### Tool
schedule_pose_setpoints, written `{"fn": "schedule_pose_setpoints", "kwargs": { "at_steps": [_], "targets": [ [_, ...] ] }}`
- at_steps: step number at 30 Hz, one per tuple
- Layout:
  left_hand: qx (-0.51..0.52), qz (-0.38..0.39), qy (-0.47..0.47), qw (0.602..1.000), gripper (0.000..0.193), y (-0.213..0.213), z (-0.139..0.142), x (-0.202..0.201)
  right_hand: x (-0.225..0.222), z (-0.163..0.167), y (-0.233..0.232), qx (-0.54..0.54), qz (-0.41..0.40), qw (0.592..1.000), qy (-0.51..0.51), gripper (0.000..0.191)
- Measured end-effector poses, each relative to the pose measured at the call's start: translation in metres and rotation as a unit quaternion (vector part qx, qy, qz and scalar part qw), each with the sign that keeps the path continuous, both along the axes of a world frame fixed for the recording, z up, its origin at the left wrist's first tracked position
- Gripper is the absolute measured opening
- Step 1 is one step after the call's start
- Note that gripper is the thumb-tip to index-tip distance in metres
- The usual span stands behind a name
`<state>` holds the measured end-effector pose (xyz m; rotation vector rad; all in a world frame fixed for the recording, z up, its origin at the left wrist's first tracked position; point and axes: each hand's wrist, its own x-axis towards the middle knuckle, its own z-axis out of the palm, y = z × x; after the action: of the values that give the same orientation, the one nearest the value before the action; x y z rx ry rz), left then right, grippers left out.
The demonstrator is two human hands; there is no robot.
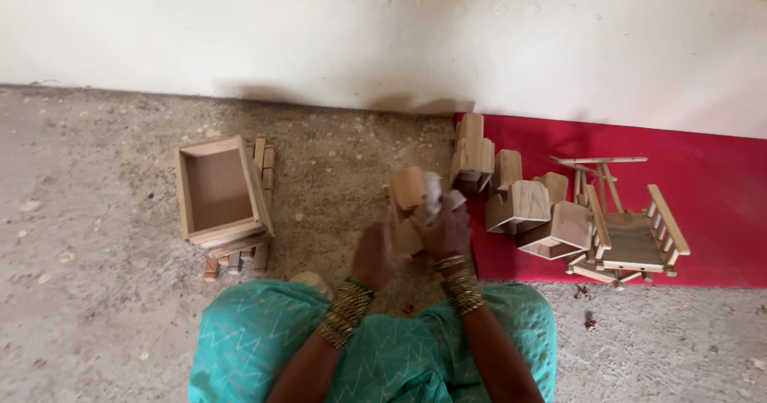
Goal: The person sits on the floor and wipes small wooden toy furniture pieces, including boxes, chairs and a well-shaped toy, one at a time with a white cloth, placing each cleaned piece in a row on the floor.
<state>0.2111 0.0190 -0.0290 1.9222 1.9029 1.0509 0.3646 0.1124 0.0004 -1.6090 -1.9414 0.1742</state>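
While we sit on the bare floor (96, 307) facing the white wall (383, 27), the item in hand is one small wooden box (408, 189), pale and unfinished, raised just ahead of our knees.

Position: the box lies straight in front of both hands, between them and the wall, its long side running roughly away from us and tilted a little leftward.

Right hand (447, 231): closed around a scrap of white cloth or paper (435, 195), pressed against the box's right face. This hand is the nearer of the two to the box.

Left hand (374, 255): blurred, just below and left of the box; we cannot tell whether its fingers are closed on the wood or only cupped under it.

Also present: a larger open wooden tray (220, 187) resting on short wooden blocks (236, 259), well apart to the left; a cluster of similar small boxes (519, 207) and a small wooden chair frame (631, 227) on a red mat (719, 203) to the right.
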Motion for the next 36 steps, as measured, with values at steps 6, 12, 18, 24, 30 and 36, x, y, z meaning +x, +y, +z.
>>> {"fn": "schedule_pose_setpoints", "kwargs": {
  "at_steps": [6, 12, 18, 24, 30, 36],
  "targets": [
    [-0.011, 0.04, 0.049, 0.998, 0.098, 0.013, -0.032, -0.005, -0.048, -0.034, -0.01, -0.029, 0.003, 0.993, 0.117, 0.049],
    [0.088, -0.024, -0.013, 0.996, 0.11, 0.003, -0.007, 0.004, 0.006, -0.027, 0.017, -0.1, 0.075, 0.859, 0.497, 0.023],
    [0.142, 0.016, -0.062, 0.988, 0.067, 0.019, 0.017, 0.02, -0.021, -0.011, -0.001, -0.081, 0.219, 0.96, -0.157, 0.045],
    [0.016, 0.029, 0.156, 0.987, 0.056, 0.067, 0.0, 0.028, -0.021, -0.04, -0.01, 0.056, 0.315, 0.914, -0.251, 0.073],
    [-0.133, 0.052, -0.049, 0.989, 0.062, 0.102, -0.006, 0.001, 0.007, -0.026, -0.016, 0.046, 0.401, 0.898, -0.175, 0.057],
    [0.065, 0.093, -0.184, 0.976, 0.071, 0.063, -0.027, 0.024, -0.005, -0.013, 0.01, 0.032, 0.357, 0.928, -0.106, 0.048]
  ]
}}
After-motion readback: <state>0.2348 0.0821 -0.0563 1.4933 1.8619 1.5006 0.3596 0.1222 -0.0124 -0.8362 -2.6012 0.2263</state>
